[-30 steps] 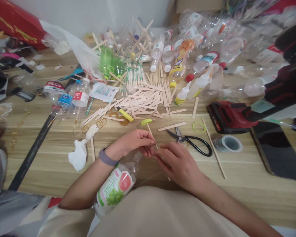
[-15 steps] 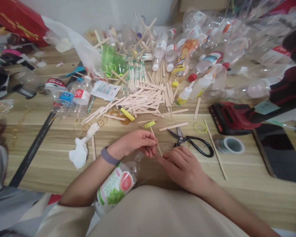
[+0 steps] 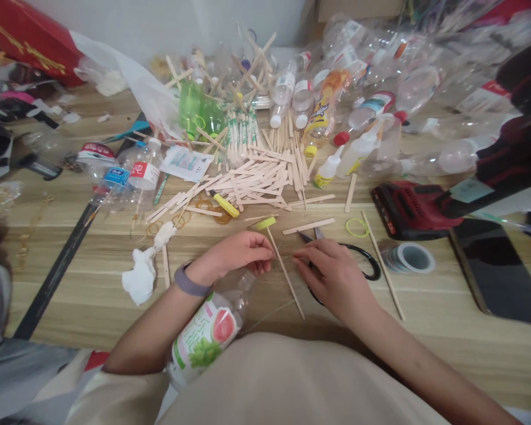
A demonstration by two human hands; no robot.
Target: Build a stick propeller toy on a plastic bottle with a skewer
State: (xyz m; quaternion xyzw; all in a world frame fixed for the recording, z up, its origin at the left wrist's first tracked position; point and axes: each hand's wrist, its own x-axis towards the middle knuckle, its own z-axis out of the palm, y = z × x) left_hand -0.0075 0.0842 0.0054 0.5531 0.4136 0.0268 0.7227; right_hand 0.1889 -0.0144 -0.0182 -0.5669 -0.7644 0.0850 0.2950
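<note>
Across most of the view, a table of striped pale wood, heavily laden. Along the back right, a jumble of clear plastic bottles, many lying on their sides. In front of these, a red-and-black power tool, with its base on the wood. Against a beige shirt, a fruit-labelled bottle, tilted, neck towards the hands. Mid-table, a loose heap of flat wooden sticks. At the right, just beside the power tool, a dark phone, flat.

At the near middle, the left hand, fingers curled together just beside a thin wooden stick; cannot tell whether gripping anything. Opposite, the right hand, thumb and forefinger close at the tips; cannot tell whether pinching something fine. Partly covered by that hand, black-handled scissors. Between both hands, the thin wooden stick, slanting from far left to near right. Near the phone, a stack of tape rolls.

Beyond the scissors, a yellow-green ring. At the stick's far end, a yellow-green piece. Below the left hand, a fine thread, faint, running towards the stick's near end.
</note>
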